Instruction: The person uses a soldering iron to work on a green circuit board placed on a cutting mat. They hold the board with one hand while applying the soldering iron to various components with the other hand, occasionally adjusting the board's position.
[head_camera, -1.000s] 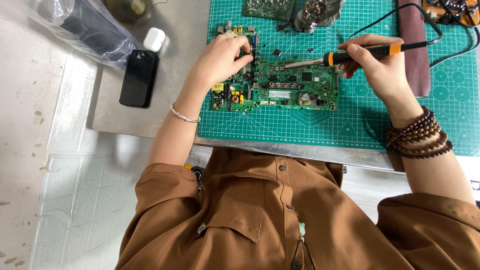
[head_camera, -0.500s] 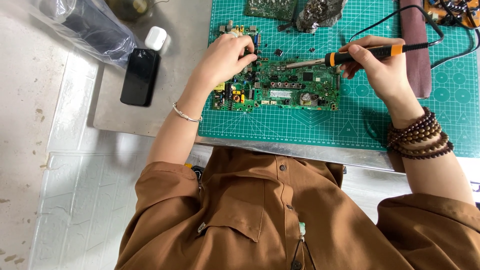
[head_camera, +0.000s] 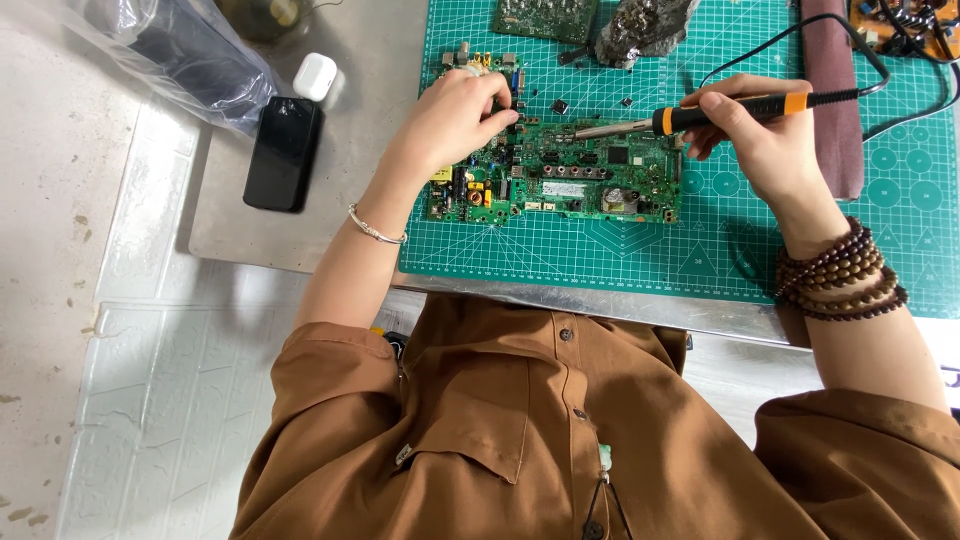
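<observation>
A green circuit board (head_camera: 590, 180) lies on a green cutting mat (head_camera: 700, 250). My left hand (head_camera: 460, 115) rests on the board's upper left part, fingers curled over the components there; whether they pinch anything is hidden. My right hand (head_camera: 755, 135) grips a soldering iron (head_camera: 720, 110) with an orange and black handle. Its metal tip points left and sits just above the board's top edge near the left fingertips. A black cable runs from the handle to the upper right.
A black phone (head_camera: 283, 152) and a white earbud case (head_camera: 315, 76) lie left of the mat, beside a clear plastic bag (head_camera: 170, 50). Another circuit board (head_camera: 545, 18), a grey lump (head_camera: 645, 30) and a dark red pouch (head_camera: 835, 110) sit along the mat's far side.
The iron's tip has shifted slightly left toward the left fingertips. Both hands otherwise stay in place over the board.
</observation>
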